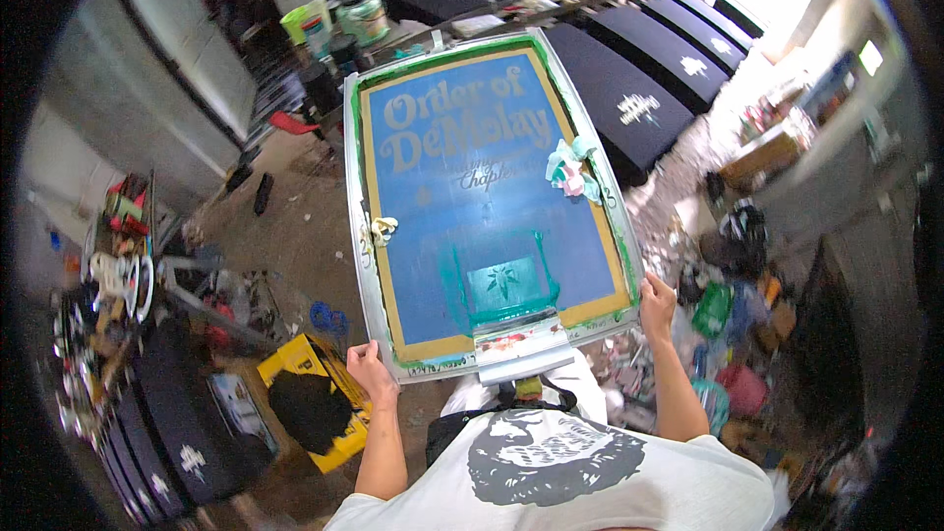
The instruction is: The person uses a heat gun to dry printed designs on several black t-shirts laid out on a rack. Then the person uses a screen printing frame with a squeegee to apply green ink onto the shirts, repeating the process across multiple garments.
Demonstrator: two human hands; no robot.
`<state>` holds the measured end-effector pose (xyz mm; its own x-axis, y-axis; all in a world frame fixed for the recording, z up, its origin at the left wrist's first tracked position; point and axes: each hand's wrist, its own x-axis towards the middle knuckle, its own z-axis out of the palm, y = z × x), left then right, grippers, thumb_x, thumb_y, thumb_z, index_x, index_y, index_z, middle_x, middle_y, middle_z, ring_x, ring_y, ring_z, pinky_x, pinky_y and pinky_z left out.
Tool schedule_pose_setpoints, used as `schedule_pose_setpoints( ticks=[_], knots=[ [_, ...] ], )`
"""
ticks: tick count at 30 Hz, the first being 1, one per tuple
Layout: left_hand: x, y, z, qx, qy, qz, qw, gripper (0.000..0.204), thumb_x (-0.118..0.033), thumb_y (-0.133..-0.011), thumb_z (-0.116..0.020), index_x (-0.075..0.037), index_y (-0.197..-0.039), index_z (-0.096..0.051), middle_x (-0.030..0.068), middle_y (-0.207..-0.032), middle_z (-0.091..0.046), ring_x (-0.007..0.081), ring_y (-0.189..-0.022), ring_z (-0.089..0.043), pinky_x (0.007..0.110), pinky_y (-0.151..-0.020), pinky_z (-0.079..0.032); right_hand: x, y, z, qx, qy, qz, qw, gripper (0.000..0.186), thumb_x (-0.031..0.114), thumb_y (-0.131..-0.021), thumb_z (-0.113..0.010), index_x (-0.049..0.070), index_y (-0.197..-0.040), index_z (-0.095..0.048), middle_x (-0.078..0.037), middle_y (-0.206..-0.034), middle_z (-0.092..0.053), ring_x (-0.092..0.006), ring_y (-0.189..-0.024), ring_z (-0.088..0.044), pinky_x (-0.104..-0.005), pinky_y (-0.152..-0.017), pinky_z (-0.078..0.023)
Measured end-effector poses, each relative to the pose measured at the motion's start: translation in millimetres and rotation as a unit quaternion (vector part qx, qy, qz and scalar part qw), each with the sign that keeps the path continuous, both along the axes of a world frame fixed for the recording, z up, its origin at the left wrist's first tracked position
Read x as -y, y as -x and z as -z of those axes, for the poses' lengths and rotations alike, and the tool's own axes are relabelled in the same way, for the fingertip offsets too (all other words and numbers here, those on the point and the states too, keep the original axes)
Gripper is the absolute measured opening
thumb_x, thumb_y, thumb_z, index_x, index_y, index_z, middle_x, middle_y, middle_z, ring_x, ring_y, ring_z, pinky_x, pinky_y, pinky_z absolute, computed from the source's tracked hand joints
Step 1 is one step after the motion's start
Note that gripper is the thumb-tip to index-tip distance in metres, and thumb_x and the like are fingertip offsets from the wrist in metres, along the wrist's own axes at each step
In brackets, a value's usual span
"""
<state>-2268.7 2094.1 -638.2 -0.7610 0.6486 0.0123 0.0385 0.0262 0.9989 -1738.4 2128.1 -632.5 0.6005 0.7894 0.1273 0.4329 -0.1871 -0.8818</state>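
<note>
A large screen printing frame [356,197] is held in front of my body, tilted, with blue mesh inside a tan and green border. My left hand [370,372] is closed on its near left corner. On the right rail, close to the near corner, my right hand [657,305] grips it as well. Pale lettering fills the far part of the mesh, and wet green ink [506,280] surrounds a small leaf shape nearer me. A metal-handled squeegee [523,349] rests across the near edge. Crumpled ink-stained paper or cloth [572,174] lies by the right rail, and a smaller cream wad [383,229] by the left.
Black fabric pieces with white prints [639,110] lie on long boards at the back right; more [172,433] are at lower left. Ink jars [362,18] stand beyond the frame. A yellow box [320,408] sits left of my legs. Mixed clutter [728,320] covers the right side.
</note>
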Motion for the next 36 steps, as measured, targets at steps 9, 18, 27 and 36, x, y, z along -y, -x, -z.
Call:
schedule_pose_setpoints(
  ticks=[9,18,27,36],
  knots=[
    [49,-136,35,0.089,-0.014,-0.183,0.979,0.014,-0.002,-0.089,-0.070,-0.002,-0.084,-0.057,0.0044,-0.083,-0.059,0.0162,-0.079,-0.056,0.035,-0.076,-0.047,-136,-90,-1,0.031,-0.034,-0.199,0.979,0.028,0.014,-0.099,-0.064,-0.003,-0.119,-0.073,-0.006,-0.083,-0.073,-0.0085,-0.075,-0.060,-0.0290,-0.068,-0.049],
    [56,-186,30,0.061,0.027,-0.243,0.968,0.014,-0.003,-0.088,-0.071,0.000,-0.083,-0.060,0.0070,-0.083,-0.063,0.0170,-0.080,-0.059,0.035,-0.078,-0.048,-180,-115,14,0.060,0.022,-0.261,0.963,0.032,0.016,-0.097,-0.064,-0.005,-0.121,-0.071,-0.017,-0.082,-0.074,-0.0126,-0.075,-0.066,-0.0311,-0.070,-0.051],
    [41,-164,37,0.026,0.058,-0.241,0.968,0.014,-0.003,-0.087,-0.073,0.000,-0.082,-0.060,0.0066,-0.083,-0.062,0.0181,-0.080,-0.058,0.034,-0.080,-0.047,-195,-103,34,0.038,0.013,-0.263,0.964,0.033,0.017,-0.098,-0.063,-0.005,-0.121,-0.071,-0.021,-0.101,-0.078,-0.0198,-0.091,-0.073,-0.0339,-0.083,-0.054],
    [26,-155,39,-0.067,0.093,-0.202,0.973,0.022,-0.009,-0.091,-0.075,0.001,-0.085,-0.057,0.0078,-0.082,-0.060,0.0196,-0.078,-0.057,0.037,-0.075,-0.047,-207,-96,29,0.063,0.002,-0.263,0.963,0.033,0.017,-0.099,-0.061,-0.006,-0.121,-0.071,-0.025,-0.105,-0.076,-0.0277,-0.095,-0.075,-0.0363,-0.085,-0.055]
  ],
)
